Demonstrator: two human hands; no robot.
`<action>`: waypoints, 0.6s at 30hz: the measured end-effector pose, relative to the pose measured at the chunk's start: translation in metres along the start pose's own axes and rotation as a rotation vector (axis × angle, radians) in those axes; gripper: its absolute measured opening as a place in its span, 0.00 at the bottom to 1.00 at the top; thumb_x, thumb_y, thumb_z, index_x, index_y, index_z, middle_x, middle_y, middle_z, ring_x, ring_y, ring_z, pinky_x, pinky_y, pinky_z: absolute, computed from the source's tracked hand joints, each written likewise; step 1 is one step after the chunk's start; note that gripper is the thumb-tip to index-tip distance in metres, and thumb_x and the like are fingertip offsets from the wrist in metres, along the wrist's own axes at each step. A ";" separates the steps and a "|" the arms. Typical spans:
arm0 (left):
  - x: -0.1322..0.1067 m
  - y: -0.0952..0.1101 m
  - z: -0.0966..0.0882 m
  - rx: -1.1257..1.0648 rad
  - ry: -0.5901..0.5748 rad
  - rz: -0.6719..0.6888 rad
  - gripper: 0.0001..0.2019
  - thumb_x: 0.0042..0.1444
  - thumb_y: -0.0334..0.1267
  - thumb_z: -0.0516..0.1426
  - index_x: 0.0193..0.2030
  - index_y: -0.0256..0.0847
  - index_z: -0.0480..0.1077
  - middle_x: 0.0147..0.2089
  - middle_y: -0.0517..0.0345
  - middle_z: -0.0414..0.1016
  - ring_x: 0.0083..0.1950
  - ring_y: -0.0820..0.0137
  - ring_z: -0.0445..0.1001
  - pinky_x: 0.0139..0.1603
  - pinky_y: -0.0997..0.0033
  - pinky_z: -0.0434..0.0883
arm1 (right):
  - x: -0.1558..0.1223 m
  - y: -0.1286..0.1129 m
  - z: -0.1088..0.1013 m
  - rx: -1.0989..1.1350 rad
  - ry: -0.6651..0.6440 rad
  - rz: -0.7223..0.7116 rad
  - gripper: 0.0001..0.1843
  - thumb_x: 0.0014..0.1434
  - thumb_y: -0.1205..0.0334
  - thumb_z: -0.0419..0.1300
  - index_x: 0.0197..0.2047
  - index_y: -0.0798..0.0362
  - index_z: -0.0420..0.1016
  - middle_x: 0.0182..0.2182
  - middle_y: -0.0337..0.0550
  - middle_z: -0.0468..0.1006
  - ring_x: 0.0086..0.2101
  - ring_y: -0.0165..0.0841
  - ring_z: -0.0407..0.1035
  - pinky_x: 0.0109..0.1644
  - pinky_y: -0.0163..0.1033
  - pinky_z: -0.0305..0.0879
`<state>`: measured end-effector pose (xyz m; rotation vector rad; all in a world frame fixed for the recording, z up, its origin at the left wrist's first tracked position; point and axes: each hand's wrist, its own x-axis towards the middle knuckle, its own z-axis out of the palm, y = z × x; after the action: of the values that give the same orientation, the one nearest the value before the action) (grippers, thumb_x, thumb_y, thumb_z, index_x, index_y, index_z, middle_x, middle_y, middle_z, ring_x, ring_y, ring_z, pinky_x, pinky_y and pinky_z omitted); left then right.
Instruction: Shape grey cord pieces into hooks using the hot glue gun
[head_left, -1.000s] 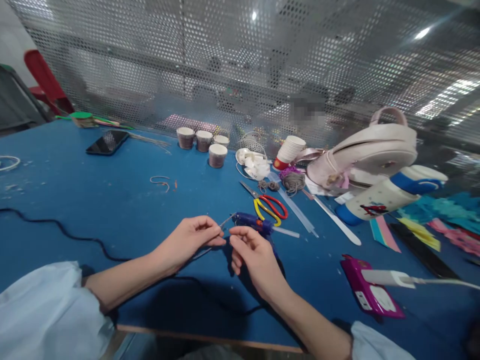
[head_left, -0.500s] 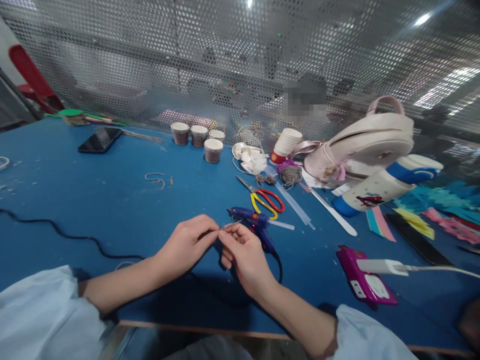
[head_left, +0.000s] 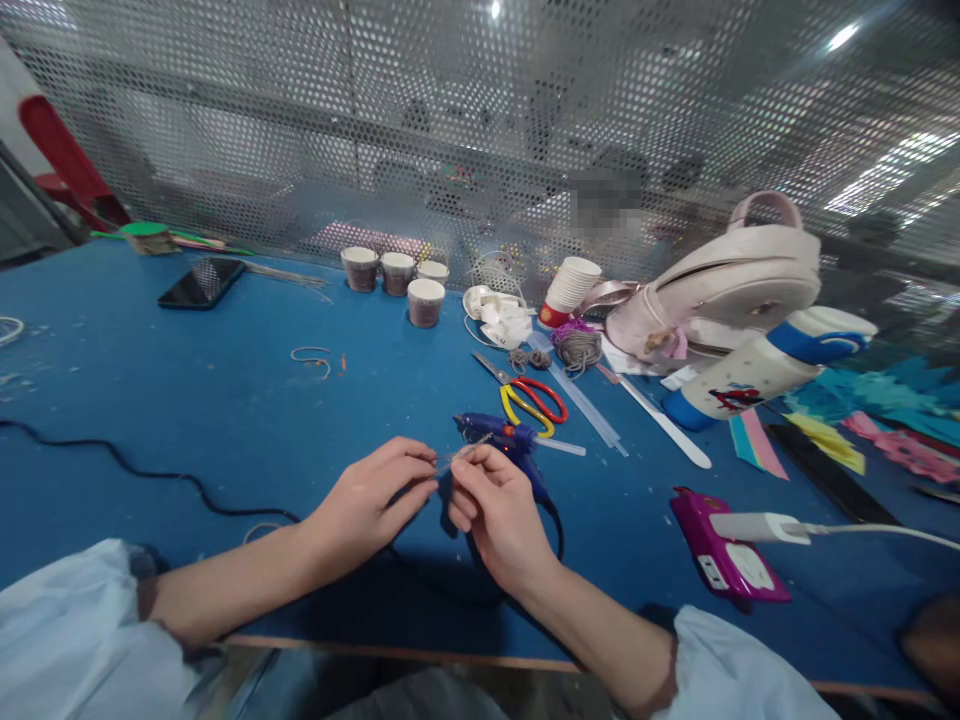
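Observation:
My left hand [head_left: 371,500] and my right hand [head_left: 495,505] meet over the blue table [head_left: 225,400], fingertips nearly touching. Both pinch a thin, pale wire-like strand [head_left: 459,455] that pokes out between them toward the far right. Just beyond my right hand lies a blue glue gun [head_left: 502,440], its black cord curling round under my wrists. Red and yellow handled scissors [head_left: 529,400] lie behind the glue gun.
Several small cups [head_left: 409,280] stand at the back by a perforated metal screen. A phone [head_left: 201,282] lies far left. A pink bag [head_left: 720,290], a white and blue bottle [head_left: 765,370], a magenta phone [head_left: 724,555] with a charger, glue sticks [head_left: 581,400] and coloured paper fill the right.
My hands have drawn together from a small gap until the fingertips almost touch, and they have shifted slightly nearer to me. The strand stays pinched between them.

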<state>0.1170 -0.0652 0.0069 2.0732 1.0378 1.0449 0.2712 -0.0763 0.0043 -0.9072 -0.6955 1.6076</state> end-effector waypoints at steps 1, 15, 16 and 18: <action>-0.001 0.000 -0.001 -0.011 -0.008 -0.007 0.07 0.55 0.34 0.55 0.36 0.42 0.75 0.43 0.48 0.75 0.45 0.65 0.73 0.48 0.69 0.68 | 0.000 -0.001 0.000 0.008 0.001 -0.009 0.11 0.47 0.61 0.67 0.27 0.53 0.67 0.16 0.28 0.60 0.15 0.19 0.50 0.16 0.28 0.50; 0.016 -0.002 -0.009 -0.680 0.081 -0.575 0.11 0.49 0.43 0.61 0.32 0.36 0.73 0.37 0.52 0.77 0.43 0.65 0.76 0.44 0.66 0.73 | -0.025 -0.059 -0.045 -1.175 -0.074 -0.284 0.14 0.55 0.54 0.58 0.23 0.52 0.69 0.19 0.37 0.67 0.21 0.28 0.59 0.25 0.35 0.55; 0.017 -0.003 -0.009 -0.725 0.082 -0.601 0.10 0.49 0.42 0.62 0.31 0.35 0.72 0.37 0.52 0.77 0.44 0.65 0.76 0.45 0.66 0.73 | -0.024 -0.067 -0.052 -1.302 -0.043 -0.297 0.15 0.55 0.53 0.58 0.22 0.52 0.69 0.19 0.37 0.67 0.21 0.28 0.59 0.26 0.35 0.54; 0.019 -0.004 -0.009 -0.795 0.073 -0.634 0.10 0.48 0.41 0.62 0.29 0.35 0.71 0.37 0.51 0.78 0.44 0.66 0.75 0.46 0.67 0.73 | -0.017 -0.080 -0.065 -1.481 0.101 -0.322 0.13 0.52 0.51 0.60 0.25 0.51 0.72 0.20 0.39 0.70 0.22 0.30 0.61 0.27 0.36 0.55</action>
<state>0.1152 -0.0464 0.0159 0.9860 0.9904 0.9712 0.3696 -0.0767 0.0388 -1.7286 -1.9011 0.5357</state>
